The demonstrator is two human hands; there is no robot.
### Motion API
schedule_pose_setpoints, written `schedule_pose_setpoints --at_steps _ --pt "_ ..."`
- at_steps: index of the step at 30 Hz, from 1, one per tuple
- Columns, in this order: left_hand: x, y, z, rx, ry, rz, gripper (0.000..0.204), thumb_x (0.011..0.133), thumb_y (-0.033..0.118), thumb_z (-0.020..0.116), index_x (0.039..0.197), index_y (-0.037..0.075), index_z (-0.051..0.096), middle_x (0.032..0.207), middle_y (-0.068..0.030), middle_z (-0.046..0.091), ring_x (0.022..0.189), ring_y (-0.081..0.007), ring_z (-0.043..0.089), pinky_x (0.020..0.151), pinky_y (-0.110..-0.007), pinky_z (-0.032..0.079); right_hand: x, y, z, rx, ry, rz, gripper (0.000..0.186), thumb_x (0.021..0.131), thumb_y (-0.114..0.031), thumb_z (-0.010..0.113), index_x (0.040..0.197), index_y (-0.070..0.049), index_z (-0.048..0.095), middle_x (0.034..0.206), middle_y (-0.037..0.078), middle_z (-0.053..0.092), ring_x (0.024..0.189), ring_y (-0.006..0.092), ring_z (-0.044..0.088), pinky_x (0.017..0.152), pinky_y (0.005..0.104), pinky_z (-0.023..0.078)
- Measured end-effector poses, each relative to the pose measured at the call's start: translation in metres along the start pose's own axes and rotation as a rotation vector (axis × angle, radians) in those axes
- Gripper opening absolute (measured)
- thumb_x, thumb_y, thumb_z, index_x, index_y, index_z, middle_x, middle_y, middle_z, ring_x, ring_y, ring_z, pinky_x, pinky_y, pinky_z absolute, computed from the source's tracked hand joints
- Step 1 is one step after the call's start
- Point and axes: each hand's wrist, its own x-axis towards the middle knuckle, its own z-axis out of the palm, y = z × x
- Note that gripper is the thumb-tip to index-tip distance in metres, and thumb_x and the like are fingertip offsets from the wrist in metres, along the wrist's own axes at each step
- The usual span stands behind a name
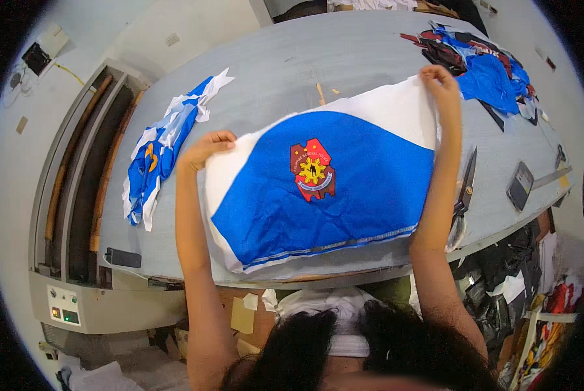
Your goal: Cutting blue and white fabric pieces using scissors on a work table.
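A blue and white fabric panel [376, 176] lies spread across the near part of the table, with a red and yellow emblem [312, 171] near its middle. My left hand [207, 148] pinches its white edge at the upper left. At the far right corner, my right hand [440, 83] has its fingers closed on the same panel. Creases run through the blue area below the emblem. Beside my right forearm rests a pair of scissors [465, 189], blades pointing away from me.
Blue and white fabric pieces [165, 137] lie at the left, a mixed cloth heap [490, 81] at the far right. A dark phone-like device [520, 186] and a metal ruler [551, 178] sit right. A roller machine [77, 169] flanks the grey table [272, 62]; a black box [123, 257] is nearby.
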Motion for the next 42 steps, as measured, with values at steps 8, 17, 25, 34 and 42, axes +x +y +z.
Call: schedule_pose_setpoints --at_steps 8,17,25,34,42 --pt "0.035 -0.074 0.027 0.357 0.425 -0.261 0.021 0.086 0.024 0.055 0.095 0.007 0.061 0.076 0.0002 0.056 0.065 -0.0074 0.054 0.056 -0.024 0.044 0.043 0.101 0.123 -0.478 0.199 -0.17 0.029 0.076 -0.012 0.06 0.104 -0.005 0.056 0.1 0.017 0.057 0.094 0.0318 0.054 0.082 0.0384 0.042" --pt "0.044 -0.055 0.169 0.763 0.293 0.612 0.032 0.09 0.021 0.045 0.119 0.009 0.05 0.126 -0.0137 0.046 0.118 -0.029 0.042 0.098 -0.041 0.033 -0.003 0.095 0.061 -0.857 -0.176 -0.479 0.04 0.072 -0.018 0.064 0.109 -0.009 0.055 0.118 0.022 0.048 0.113 0.0376 0.042 0.098 0.0465 0.029" --pt "0.166 -0.029 0.223 0.775 0.081 0.823 0.04 0.091 0.024 0.042 0.128 0.012 0.044 0.139 -0.0129 0.033 0.128 -0.0315 0.031 0.105 -0.045 0.023 -0.158 -0.038 -0.07 -0.592 0.128 0.425 0.027 0.085 -0.023 0.056 0.101 -0.001 0.059 0.098 0.014 0.061 0.092 0.0262 0.058 0.081 0.035 0.042" --pt "0.266 -0.013 0.255 1.067 0.194 0.652 0.056 0.088 0.052 0.037 0.136 0.023 0.033 0.142 -0.0109 0.029 0.13 -0.0309 0.027 0.103 -0.053 0.02 -0.258 -0.081 -0.053 -0.962 0.091 0.153 0.021 0.074 -0.003 0.058 0.095 -0.001 0.055 0.109 0.017 0.051 0.104 0.0351 0.046 0.09 0.0421 0.036" --pt "0.102 -0.053 0.231 1.077 0.356 0.302 0.065 0.086 0.057 0.036 0.137 0.017 0.032 0.144 -0.0157 0.02 0.133 -0.0389 0.015 0.099 -0.064 0.01 -0.259 -0.09 -0.052 -1.058 0.021 0.212 0.027 0.073 -0.004 0.057 0.099 -0.001 0.053 0.108 0.018 0.049 0.099 0.0355 0.044 0.087 0.0429 0.036"
